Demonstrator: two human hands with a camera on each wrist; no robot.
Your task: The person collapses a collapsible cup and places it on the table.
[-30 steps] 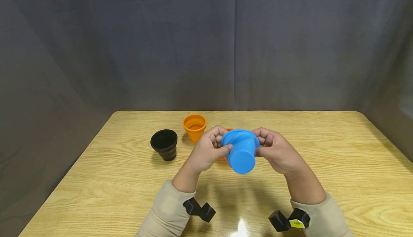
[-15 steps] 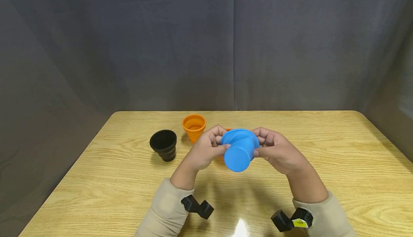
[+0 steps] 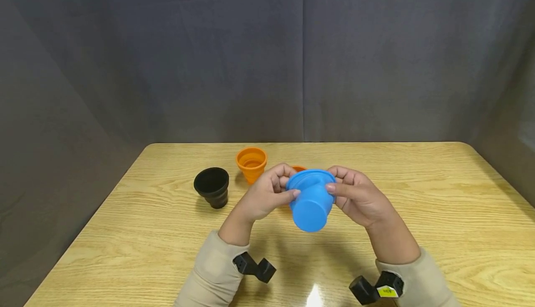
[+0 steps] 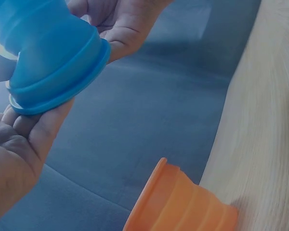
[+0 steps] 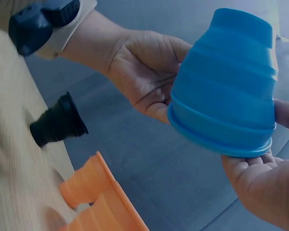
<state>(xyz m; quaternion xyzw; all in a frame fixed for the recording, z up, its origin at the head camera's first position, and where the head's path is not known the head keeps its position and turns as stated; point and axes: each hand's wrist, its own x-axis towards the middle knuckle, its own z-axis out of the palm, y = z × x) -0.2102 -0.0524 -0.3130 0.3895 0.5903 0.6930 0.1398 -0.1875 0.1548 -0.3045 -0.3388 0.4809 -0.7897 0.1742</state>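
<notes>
A blue collapsible cup (image 3: 310,213) is held in the air by both hands, its base tilted toward me and its rim facing away. My left hand (image 3: 267,194) pinches the rim at the left, thumb on the cup's side. At the right, my right hand (image 3: 360,196) does the same. The stepped folds of the blue cup (image 5: 225,82) are drawn out in the right wrist view; in the left wrist view its wall looks bent on one side. Behind it stands an orange cup (image 3: 298,168), mostly hidden in the head view.
Another orange cup (image 3: 251,163) stands upright farther back on the wooden table (image 3: 138,232). To its left is a black collapsible cup (image 3: 212,187). Grey cloth (image 3: 234,65) hangs behind the table and at both sides.
The blue cup's base has swung left, then back and lower. My right thumb has moved up along the cup's side. The standing cups have not moved.
</notes>
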